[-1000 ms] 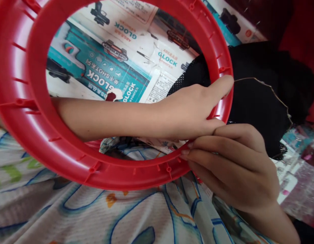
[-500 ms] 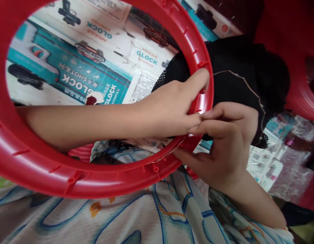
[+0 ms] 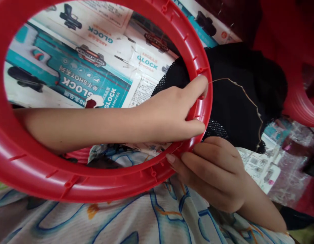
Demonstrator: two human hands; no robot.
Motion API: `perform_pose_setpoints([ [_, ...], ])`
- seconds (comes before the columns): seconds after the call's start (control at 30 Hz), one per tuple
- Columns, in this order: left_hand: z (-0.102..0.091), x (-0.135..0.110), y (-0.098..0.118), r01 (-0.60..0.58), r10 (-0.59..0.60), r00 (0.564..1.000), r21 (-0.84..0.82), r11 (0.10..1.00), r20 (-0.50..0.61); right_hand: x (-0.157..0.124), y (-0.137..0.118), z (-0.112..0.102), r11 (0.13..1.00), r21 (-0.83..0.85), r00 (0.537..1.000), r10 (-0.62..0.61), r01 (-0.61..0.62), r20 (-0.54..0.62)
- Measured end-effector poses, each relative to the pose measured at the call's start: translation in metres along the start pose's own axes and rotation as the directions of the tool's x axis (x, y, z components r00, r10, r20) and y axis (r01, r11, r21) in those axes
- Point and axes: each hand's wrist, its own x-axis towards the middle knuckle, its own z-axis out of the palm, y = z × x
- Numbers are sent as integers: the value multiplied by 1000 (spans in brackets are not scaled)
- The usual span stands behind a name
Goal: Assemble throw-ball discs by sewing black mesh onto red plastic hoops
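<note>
Two bare hands meet at one large, glossy red plastic ring [image 3: 96,188], held above a lap and cut off by the frame at its upper left. The left hand [image 3: 178,110], its forearm reaching across the ring's opening, grips the right side of the rim, one finger and the thumb showing on top. The right hand [image 3: 218,176], back to the camera, sets its fingertips on the lower right of the same rim, fingers bunched and curled; whether they pinch anything cannot be told.

Two stretches of a thin, tan-coloured strand [image 3: 244,90] are visible: one curves from the rim beside the left hand over a single black cloth with mesh edges [image 3: 248,112], the other lies on the ring near the right hand's fingertips. At least four small round posts stand on the ring's ribbed face.

Behind the opening lies white-and-teal printed cardboard [image 3: 96,76], the word "GLOCK" readable four times, with one ragged white patch [image 3: 96,100] marked dark red. One white cloth patterned in blue and orange [image 3: 108,222] spreads below the ring. At far right are stacked red plastic rims [image 3: 296,108], too many and too blurred to count, and clear plastic wrapping [image 3: 289,183].
</note>
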Motion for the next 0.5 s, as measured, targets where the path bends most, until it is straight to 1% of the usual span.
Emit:
perform_pose_setpoints([
  [0.1, 0, 1, -1, -6, 6, 1000, -9, 1000, -3, -1, 3, 3, 1000, 25, 1000, -6, 6, 3],
  [0.2, -1, 1, -1, -18, 18, 1000, -26, 1000, -8, -3, 3, 1, 998, 52, 999, -31, 32, -21],
  [0.3, -2, 0, 0, -16, 16, 1000, -34, 999, -6, -3, 3, 0, 998, 53, 1000, -23, 23, -1],
  [0.4, -3, 0, 0, -21, 21, 1000, -32, 999, 2, -4, 2, 3, 997, 78, 999, 14, -10, -46],
  [0.5, -3, 0, 0, -22, 21, 1000, -13, 1000, -7, -6, 2, 5, 997, 76, 998, 12, -7, -66],
])
